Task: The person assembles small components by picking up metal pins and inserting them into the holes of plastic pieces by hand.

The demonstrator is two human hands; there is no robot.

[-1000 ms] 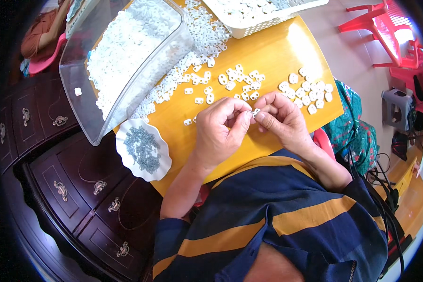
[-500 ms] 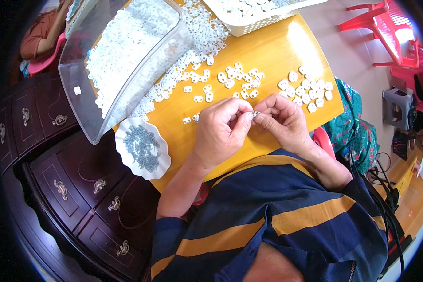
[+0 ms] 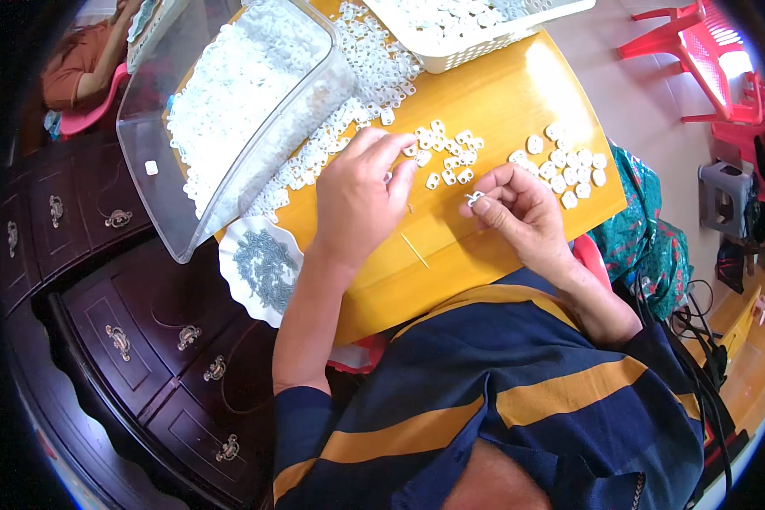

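Note:
My right hand (image 3: 523, 217) pinches a small white plastic piece (image 3: 477, 197) with a bit of metal showing on it, between thumb and forefinger. Over the left part of the yellow table (image 3: 484, 265), my left hand (image 3: 357, 195) reaches forward with thumb and forefinger apart, beside loose two-holed white pieces (image 3: 452, 155). Its other fingers are partly hidden. To the right lies a cluster of similar white pieces (image 3: 571, 167). A scalloped white dish (image 3: 236, 289) of small grey metal parts (image 3: 268, 265) stands left of my left forearm. A thin yellow stick (image 3: 415, 252) lies between my hands.
A clear plastic bin (image 3: 149, 200) heaped with white pieces lies tilted at far left, pieces spilling beside it. A white basket (image 3: 459, 58) stands at the far edge. Dark drawers (image 3: 157, 340) flank the left; a red chair (image 3: 714, 64) stands right. Another person's arm (image 3: 102, 72) shows upper left.
My hands, earlier together over a small piece, have parted. The left has moved left and forward toward the loose pieces; the right keeps the white piece.

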